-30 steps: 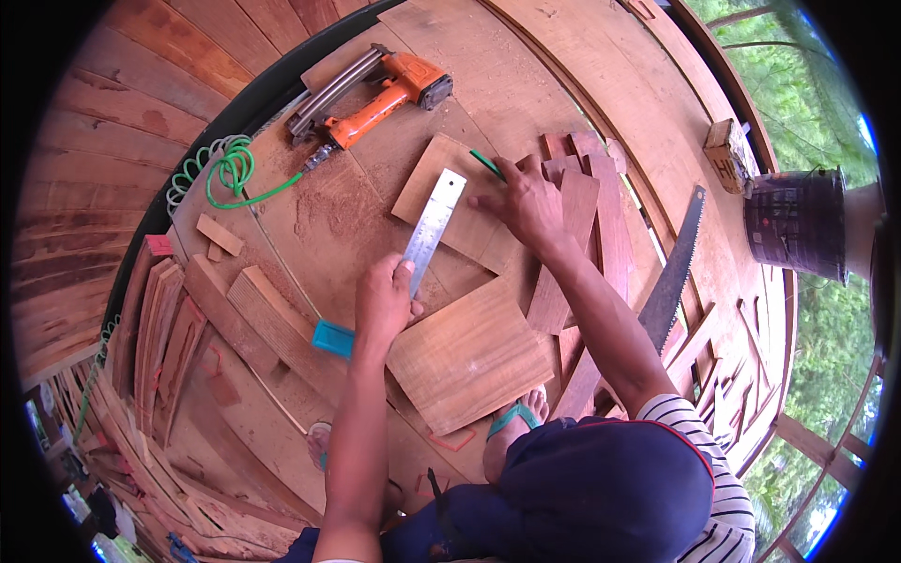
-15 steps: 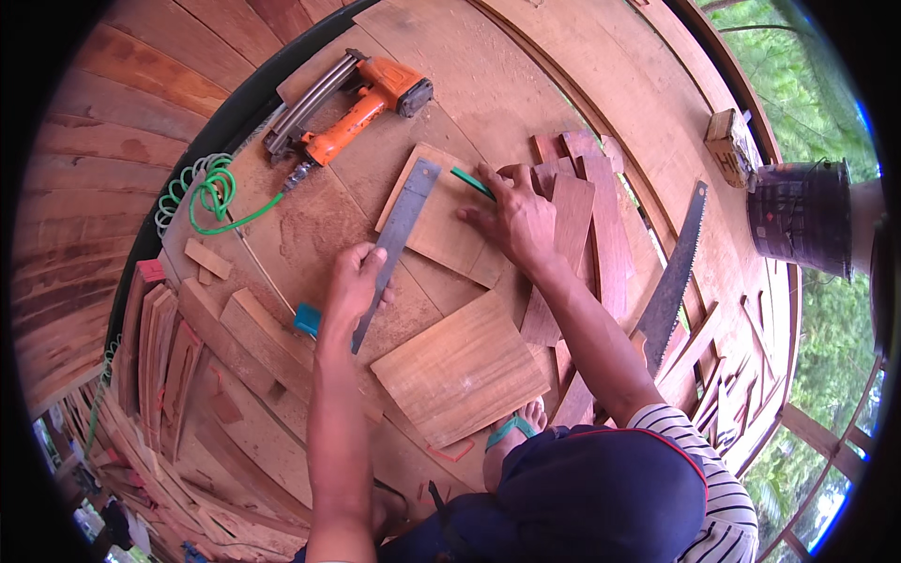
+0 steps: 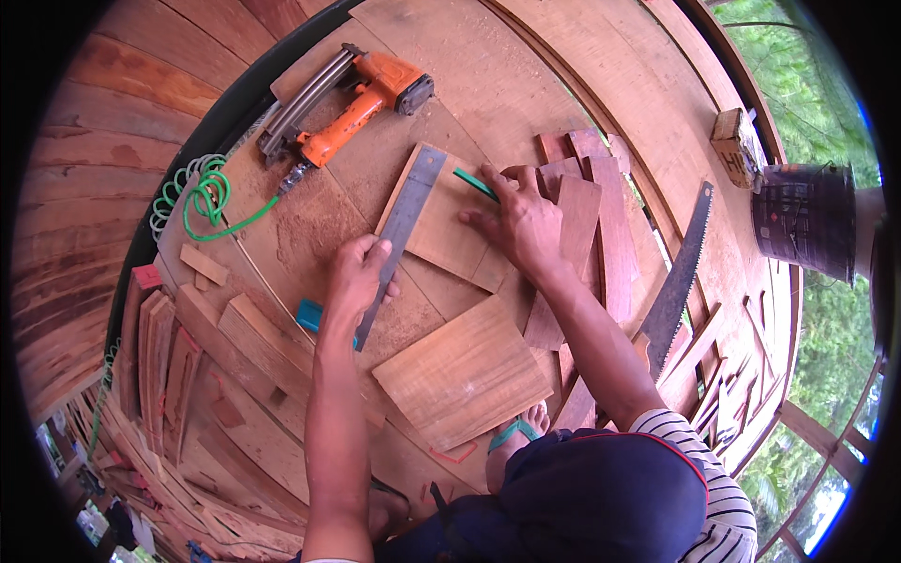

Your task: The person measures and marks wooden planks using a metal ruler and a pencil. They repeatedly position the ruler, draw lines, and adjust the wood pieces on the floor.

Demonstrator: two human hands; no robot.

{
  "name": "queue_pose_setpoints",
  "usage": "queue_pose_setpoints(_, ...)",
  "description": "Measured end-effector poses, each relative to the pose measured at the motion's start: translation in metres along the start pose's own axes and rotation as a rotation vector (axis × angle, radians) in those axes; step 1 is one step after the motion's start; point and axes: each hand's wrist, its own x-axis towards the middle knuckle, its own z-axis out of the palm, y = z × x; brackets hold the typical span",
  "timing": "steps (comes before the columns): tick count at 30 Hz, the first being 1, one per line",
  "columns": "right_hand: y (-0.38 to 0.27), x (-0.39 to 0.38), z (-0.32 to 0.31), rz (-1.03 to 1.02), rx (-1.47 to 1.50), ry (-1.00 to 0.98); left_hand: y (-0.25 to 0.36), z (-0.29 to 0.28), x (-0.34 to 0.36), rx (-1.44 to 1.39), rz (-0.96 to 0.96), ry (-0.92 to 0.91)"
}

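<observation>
Reading L to R w/ the sm. board [image 3: 458, 230] as clock centre, you've got wood strips [image 3: 155, 357] at 8, the green hose [image 3: 248, 220] at 9 & the orange nail gun [image 3: 347, 127] at 10. Your L hand [image 3: 357, 279] is at 8, wrapped on the try square [image 3: 405, 211], thumb on top of the blade; the blade points to approx. 1, far end over the sm. board's L side, teal stock [image 3: 308, 315] partly behind your wrist. Figure it's light & stiff, prob. slick if dusty, w/ thin edges; best hold is low on the blade, near the stock. Sm. board looks rigid & fairly light, prob. slides on sawdust; take it by the 5-o'clock edge. Lg. board [image 3: 465, 371] lies at 6, just apart from it. Your R hand [image 3: 527, 220] is at 3, apart from the L, fingers holding a green pencil [image 3: 476, 185] over the sm. board; can't tell the exact pinch. Pencil's v. light, tip prob. fragile. Dark boards [image 3: 582, 208] crowd 3, & the saw [image 3: 680, 272] lies btwn 3 & 4, teeth facing R, so mind that side; more elbow room toward 12.
</observation>
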Motion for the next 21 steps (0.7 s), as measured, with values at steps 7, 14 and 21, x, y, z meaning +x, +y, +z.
queue_pose_setpoints(7,-0.002,0.001,-0.001,0.006,-0.009,-0.01,-0.005,-0.002,0.005,-0.002,-0.02,-0.015)
queue_pose_setpoints(14,-0.002,0.002,-0.004,0.023,0.031,-0.044,0.003,-0.003,0.005,-0.021,-0.086,-0.029)
queue_pose_setpoints(21,-0.008,0.002,-0.006,0.057,-0.004,-0.081,-0.003,-0.009,0.008,-0.031,-0.051,-0.067)
